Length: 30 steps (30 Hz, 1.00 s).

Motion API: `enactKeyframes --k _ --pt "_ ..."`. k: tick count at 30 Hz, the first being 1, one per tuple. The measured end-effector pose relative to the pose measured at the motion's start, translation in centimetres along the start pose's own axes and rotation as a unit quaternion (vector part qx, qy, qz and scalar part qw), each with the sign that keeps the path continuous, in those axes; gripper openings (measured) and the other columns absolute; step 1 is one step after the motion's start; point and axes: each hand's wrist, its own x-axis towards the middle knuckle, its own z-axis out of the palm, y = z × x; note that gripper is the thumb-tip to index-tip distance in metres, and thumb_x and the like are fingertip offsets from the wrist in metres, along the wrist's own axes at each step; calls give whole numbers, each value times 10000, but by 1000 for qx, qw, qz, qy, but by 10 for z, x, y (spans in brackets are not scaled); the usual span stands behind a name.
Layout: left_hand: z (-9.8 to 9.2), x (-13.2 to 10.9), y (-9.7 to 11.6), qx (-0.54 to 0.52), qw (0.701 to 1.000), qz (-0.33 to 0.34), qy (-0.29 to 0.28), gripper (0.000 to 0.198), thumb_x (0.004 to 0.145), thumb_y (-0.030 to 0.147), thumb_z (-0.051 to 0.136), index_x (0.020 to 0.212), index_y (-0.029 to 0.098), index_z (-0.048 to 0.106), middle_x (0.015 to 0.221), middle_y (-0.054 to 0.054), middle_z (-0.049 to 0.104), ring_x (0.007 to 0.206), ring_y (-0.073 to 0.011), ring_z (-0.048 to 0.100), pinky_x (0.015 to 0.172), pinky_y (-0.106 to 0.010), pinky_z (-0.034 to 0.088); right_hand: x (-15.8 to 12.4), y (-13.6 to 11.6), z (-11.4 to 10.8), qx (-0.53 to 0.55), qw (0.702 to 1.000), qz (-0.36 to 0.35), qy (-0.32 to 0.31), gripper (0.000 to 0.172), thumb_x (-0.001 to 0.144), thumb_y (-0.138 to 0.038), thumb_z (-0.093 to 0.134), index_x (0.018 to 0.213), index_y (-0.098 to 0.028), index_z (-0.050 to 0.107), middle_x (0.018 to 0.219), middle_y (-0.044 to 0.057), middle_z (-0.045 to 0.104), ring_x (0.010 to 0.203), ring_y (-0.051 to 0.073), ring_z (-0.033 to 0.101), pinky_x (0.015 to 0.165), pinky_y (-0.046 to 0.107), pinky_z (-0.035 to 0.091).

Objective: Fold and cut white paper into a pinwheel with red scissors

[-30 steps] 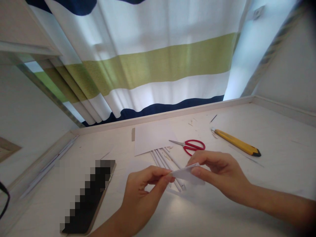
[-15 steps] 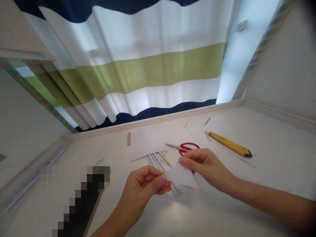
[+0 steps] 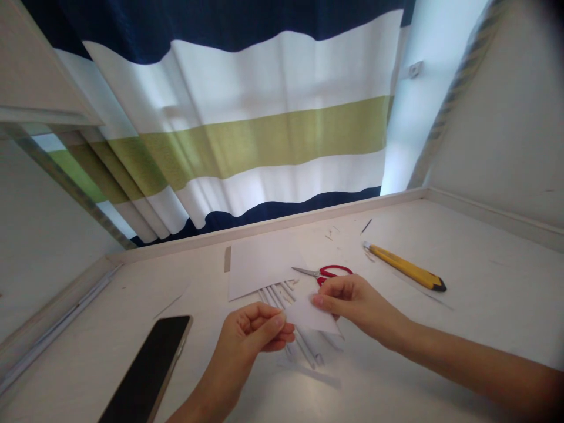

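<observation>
The left hand (image 3: 255,338), low and just left of center in the frame, pinches the left corner of a small piece of white paper (image 3: 314,315) between thumb and forefinger; its other fingers are curled loosely beneath. The right hand (image 3: 355,302), a little right of center, grips the same piece near its upper right corner, thumb on top – the fingers behind are partly hidden. The paper is stretched between the two hands, held above the table (image 3: 493,329), in the lower middle of the frame.

Beneath and behind it lie several thin white paper rolls (image 3: 305,349), side by side, their far ends reaching the edge of a larger white sheet (image 3: 262,264). A tan strip (image 3: 227,259) shows at that sheet's left side. Just beyond the right hand are red-handled scissors (image 3: 318,274), the blades together and pointing left; the hand covers part of the handles. Farther right lies a yellow cutter (image 3: 403,266), with a thin dark stick (image 3: 366,226) and small scraps (image 3: 329,237) near its upper end.

At lower left is a dark-screened phone (image 3: 145,370), cut off by the bottom edge. Across the top hangs a curtain (image 3: 247,147) – navy, white and green bands.
</observation>
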Motion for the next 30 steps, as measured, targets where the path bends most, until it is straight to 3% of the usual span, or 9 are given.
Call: enactKeyframes --k 5,10,17,24,30 --pt "-2 -1 9 1 1000 10 6 138 665 238 639 678 116 577 637 -36 680 596 -104 629 562 -155 478 3 3 -1 -32 999 -10 -7 177 677 -288 598 630 -135 523 563 -39 507 518 67 469 520 214 389" --pt "-2 2 4 9 999 28 11 130 672 242 632 685 125 576 635 -25 680 605 -108 634 572 -159 484 2 6 -5 -106 993 -45 -27 123 720 -250 552 684 -152 485 606 -40 475 558 80 451 537 222 363" --pt "1 5 0 32 998 31 32 139 668 237 633 686 112 578 638 -37 681 599 -112 633 561 -160 485 -1 5 -7 -309 942 -128 -10 127 794 -233 430 678 -182 426 612 -40 442 560 98 404 508 230 334" --pt "0 7 1 39 998 32 36 145 668 249 633 692 113 589 642 -37 683 606 -112 635 572 -158 489 1 8 -7 -339 930 -141 -17 48 795 -200 421 749 -188 429 711 -18 488 645 108 457 587 232 391" --pt "1 7 1 43 998 30 27 159 652 263 642 679 115 588 652 -50 684 628 -135 640 597 -190 498 0 12 -6 -385 910 -149 -26 62 824 -182 354 776 -192 392 705 0 489 623 120 452 571 237 375"
